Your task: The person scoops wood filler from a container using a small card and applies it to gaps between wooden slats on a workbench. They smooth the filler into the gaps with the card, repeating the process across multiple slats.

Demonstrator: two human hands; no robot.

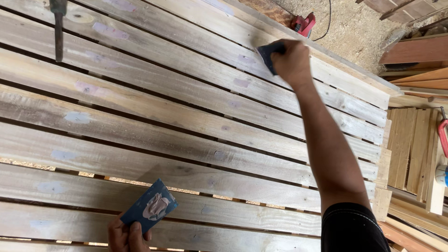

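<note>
My right hand point(293, 60) reaches far across a wooden slatted panel point(186, 121) and presses a small dark blue scraper point(268, 53) against an upper slat. At the bottom edge, my left hand point(125, 235) holds a blue card point(149, 206) with a dab of pinkish-grey filler on it. Pale filler patches dot several slats.
A dark metal tool point(58, 25) lies on the slats at top left. A red power tool point(304, 23) with a cord sits on the sawdust-covered floor beyond the panel. Stacked boards and planks point(413, 149) lie to the right, with a red clamp handle point(442, 135).
</note>
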